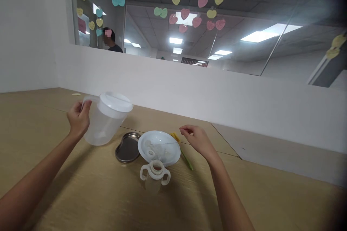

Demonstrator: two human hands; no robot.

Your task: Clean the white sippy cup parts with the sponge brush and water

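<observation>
My left hand (79, 118) is closed around the handle of a translucent plastic pitcher (101, 127) with a white lid. The pitcher leans to the right, close above the table. My right hand (195, 138) hovers to the right of a white bowl (173, 157), fingers drawn together; whether anything small is between them is hidden. Pale, translucent parts (159, 151) lie in the bowl. In front of it stands a clear baby bottle (154, 178) with a two-handled collar and an uncovered top. Beside the bowl lies a brush (187, 158) with a green handle and yellow head.
A kidney-shaped metal tray (127, 148) sits left of the bowl. The wooden table (108, 202) meets a white wall (168, 86) at the back. Above is a window with heart-shaped sticky notes (202, 1); a person (115, 47) shows behind the glass.
</observation>
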